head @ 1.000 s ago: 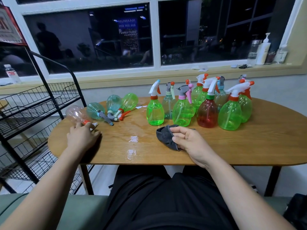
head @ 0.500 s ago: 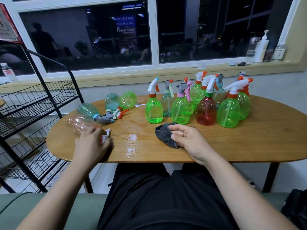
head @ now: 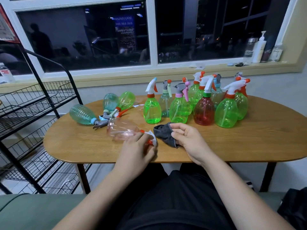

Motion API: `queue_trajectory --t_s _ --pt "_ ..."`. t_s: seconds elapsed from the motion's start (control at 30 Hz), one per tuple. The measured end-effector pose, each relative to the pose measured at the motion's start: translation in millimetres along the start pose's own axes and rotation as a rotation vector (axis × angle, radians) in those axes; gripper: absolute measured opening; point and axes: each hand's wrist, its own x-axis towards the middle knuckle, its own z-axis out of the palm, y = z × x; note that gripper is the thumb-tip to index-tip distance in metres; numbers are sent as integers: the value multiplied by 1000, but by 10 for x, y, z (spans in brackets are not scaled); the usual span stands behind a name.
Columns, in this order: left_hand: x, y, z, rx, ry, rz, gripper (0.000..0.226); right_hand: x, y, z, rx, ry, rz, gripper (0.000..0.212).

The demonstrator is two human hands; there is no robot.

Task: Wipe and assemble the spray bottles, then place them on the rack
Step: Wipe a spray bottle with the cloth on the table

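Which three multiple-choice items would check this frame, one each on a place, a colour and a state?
1. Where does the black rack stand?
A. left of the table
B. right of it
C. on top of it

2. What colour is the cloth that the right hand pinches?
A. white
B. dark grey
C. yellow

3. How is the pink bottle that the left hand grips?
A. upright
B. on its side
C. upside down

Key:
1 A: the rack's wire shelves stand off the table's left end.
2 B: the fabric at the fingers is dark grey.
3 B: its body points left, and its spray head sits in the hand.
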Motion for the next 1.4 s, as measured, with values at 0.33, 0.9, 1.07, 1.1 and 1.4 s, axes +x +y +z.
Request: queue_trajectory --t_s 0.33,0.9,1.07,1.1,1.4 --pt "365 -379 -242 20 315 -150 22 -122 -159 67 -143 75 -91 33" --pt "441 -792 67 -110 247 -257 59 -188 -329 547 -1074 -450 -185 91" --pt "448 -779 85 -97 260 -276 62 -162 -331 524 -1061 -388 -143 87" --pt "448 -774 87 -92 261 -280 63 -174 -322 496 -1065 -374 -139 87" --pt "450 -793 104 -67 280 -280 64 -530 -304 372 -988 -374 -206 75"
